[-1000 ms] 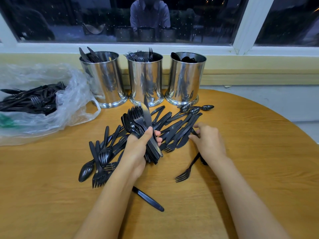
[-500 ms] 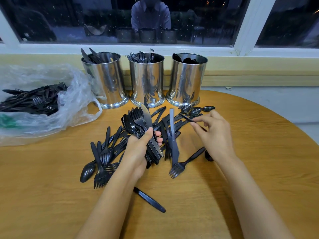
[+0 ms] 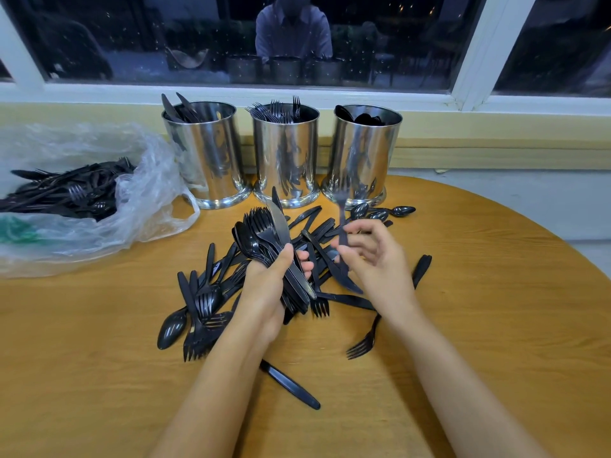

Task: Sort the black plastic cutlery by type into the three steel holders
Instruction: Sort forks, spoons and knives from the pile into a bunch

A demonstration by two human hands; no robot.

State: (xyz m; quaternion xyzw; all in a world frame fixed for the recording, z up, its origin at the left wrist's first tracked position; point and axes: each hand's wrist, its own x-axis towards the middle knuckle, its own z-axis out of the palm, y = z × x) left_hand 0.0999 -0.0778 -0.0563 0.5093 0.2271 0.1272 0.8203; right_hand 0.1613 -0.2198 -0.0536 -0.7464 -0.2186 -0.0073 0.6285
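The left forearm (image 3: 215,391) and right forearm (image 3: 463,391) are bare from the wrist to the near edge of the view, with no sleeve over them. The left hand (image 3: 264,292) and right hand (image 3: 380,262) are bare too, with slim fingers (image 3: 362,228). The reflection (image 3: 292,34) in the dark far window pane (image 3: 396,38) shows a torso in a pale collared shirt.

We can read no text, label, brand or number: the steel holders (image 3: 286,153) show only reflections, and a green patch (image 3: 15,230) on the plastic bag (image 3: 148,180) is too blurred for us to read.
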